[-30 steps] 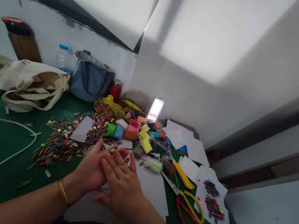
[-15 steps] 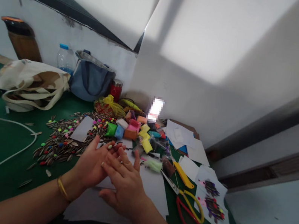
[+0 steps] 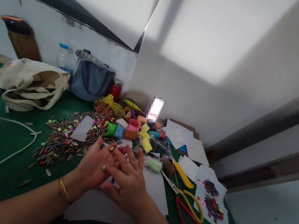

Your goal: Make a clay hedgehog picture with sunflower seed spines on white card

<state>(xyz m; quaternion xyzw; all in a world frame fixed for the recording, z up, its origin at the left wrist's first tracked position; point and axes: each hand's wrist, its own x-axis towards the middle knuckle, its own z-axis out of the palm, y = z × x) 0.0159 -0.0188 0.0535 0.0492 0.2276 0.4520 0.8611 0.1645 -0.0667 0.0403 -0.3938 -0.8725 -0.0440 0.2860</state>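
Observation:
My left hand (image 3: 92,163) is palm up with its fingers stretched out over white paper (image 3: 150,188). Two small pale green balls, apparently clay, lie on it: one ball (image 3: 104,167) on the palm, another ball (image 3: 112,149) near the base of the fingers. My right hand (image 3: 128,185) lies slanted across the left fingers, palm down, its own fingers straight and spread. It hides part of the left fingers and whatever is directly beneath it. A small dark blue mark or piece (image 3: 113,180) shows below the hands.
Striped sunflower seeds (image 3: 59,146) mixed with colored balls spread to the left. Colored clay packets (image 3: 130,133) pile up ahead. To the right lie scissors (image 3: 190,210), a yellow cutter (image 3: 183,175) and a decorated sheet (image 3: 216,203). Bags (image 3: 92,79) stand behind; a white cable (image 3: 16,154) curves left.
My right hand has shifted slightly to the right and its fingers have slid across the left hand. The pale green ball on the left palm is now uncovered.

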